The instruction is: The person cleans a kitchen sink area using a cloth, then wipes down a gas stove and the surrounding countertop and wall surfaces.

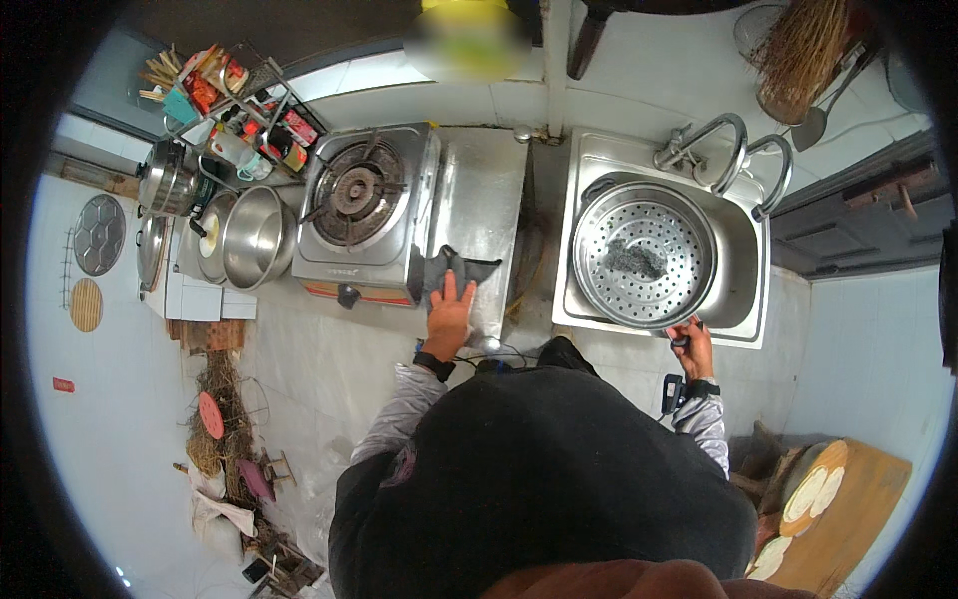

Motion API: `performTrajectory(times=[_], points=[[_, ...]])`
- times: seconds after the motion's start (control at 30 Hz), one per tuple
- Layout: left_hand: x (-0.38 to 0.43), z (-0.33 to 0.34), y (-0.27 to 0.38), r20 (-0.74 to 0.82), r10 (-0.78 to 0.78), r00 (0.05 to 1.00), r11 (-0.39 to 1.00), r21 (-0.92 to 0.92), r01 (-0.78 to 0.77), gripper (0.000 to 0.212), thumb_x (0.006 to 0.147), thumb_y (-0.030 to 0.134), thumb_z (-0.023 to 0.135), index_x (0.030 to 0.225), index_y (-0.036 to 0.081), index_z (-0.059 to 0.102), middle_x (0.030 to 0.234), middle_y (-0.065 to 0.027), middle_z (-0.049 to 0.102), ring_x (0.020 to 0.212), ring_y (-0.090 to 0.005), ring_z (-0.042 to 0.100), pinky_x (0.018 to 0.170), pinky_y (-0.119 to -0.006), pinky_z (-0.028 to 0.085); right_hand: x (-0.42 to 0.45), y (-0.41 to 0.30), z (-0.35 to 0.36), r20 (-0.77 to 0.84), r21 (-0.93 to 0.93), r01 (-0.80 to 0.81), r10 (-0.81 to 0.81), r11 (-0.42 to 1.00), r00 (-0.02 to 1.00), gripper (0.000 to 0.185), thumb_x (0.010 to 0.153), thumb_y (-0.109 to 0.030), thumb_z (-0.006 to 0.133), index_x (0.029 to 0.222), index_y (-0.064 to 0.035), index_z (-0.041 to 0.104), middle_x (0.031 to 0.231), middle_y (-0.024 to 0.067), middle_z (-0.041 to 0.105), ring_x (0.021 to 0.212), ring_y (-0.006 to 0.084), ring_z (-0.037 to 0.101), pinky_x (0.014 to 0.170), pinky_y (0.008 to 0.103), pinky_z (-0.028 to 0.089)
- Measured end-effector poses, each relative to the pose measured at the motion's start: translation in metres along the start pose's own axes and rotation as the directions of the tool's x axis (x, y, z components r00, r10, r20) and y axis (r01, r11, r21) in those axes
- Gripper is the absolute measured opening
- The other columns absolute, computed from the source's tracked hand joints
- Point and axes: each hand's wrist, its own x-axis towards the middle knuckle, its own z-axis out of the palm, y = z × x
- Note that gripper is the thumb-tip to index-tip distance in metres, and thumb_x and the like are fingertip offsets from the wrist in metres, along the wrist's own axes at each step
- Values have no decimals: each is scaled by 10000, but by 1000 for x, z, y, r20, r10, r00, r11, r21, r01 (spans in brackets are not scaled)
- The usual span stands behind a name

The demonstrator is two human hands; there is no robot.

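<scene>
My left hand (449, 320) lies with spread fingers on a dark grey cloth (436, 275), which rests on the steel side table (477, 187) beside the gas stove. At the sink's front rim, my right hand (697, 350) grips the black handle (679, 342) of a steel steamer pot (575, 258). The pot stands in the left part of the steel sink (737, 262). Its perforated bottom shows many holes, and a clump of steel wool (636, 260) sits on it. A second dark handle (599, 187) is at the pot's far left.
A single-burner gas stove (358, 191) stands left of the side table. Beyond it are a steel bowl (258, 238), a pressure cooker (162, 180) and a rack with bottles (247, 146). Two curved faucets (737, 146) arch over the sink. A wooden board (861, 517) holds dough-like rounds at lower right.
</scene>
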Motion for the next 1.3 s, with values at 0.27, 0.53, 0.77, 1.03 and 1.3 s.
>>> performTrajectory(times=[0.27, 0.53, 0.77, 1.03, 1.3], points=[[11, -7, 17, 70, -123, 990, 989, -74, 128, 814, 632, 199, 785, 1354, 237, 411, 1492, -171, 166, 1165, -443, 395, 959, -444, 408, 70, -39, -52, 97, -138, -114, 128, 984, 987, 512, 773, -15, 403, 1285, 4, 403, 824, 130, 624, 584, 98, 603, 332, 198, 300], [50, -102, 155, -437, 470, 767, 856, 10, -518, 509, 622, 97, 739, 1112, 115, 604, 1212, -164, 521, 1128, -337, 499, 913, -408, 450, 63, -41, -44, 126, -67, -145, 153, 987, 980, 504, 756, 0, 444, 1260, -2, 423, 917, 158, 619, 751, 165, 674, 342, 203, 368], [65, -31, 243, -218, 727, 651, 652, -81, -754, 434, 655, 23, 657, 1080, 45, 572, 1247, -153, 465, 1141, -348, 453, 834, -366, 485, 25, -49, -16, -1, -6, -94, 94, 996, 996, 470, 760, 23, 429, 1228, 53, 454, 803, 114, 627, 504, 95, 543, 333, 196, 311], [61, -22, 239, -348, 796, 496, 484, -128, -866, 168, 712, 97, 626, 833, 33, 529, 833, -108, 483, 833, -289, 479, 722, -359, 432, 14, -36, -31, -39, 1, 36, -36, 999, 999, 463, 750, 27, 438, 1208, 92, 453, 759, 94, 628, 518, 87, 568, 339, 184, 299], [62, -44, 222, -334, 791, 513, 490, -156, -858, 289, 603, 185, 737, 793, 78, 547, 797, -56, 501, 828, -275, 492, 695, -371, 449, 6, -51, -18, -30, -152, 129, -135, 980, 990, 520, 763, 17, 459, 1276, 96, 419, 784, 124, 660, 539, 104, 603, 368, 182, 351]])
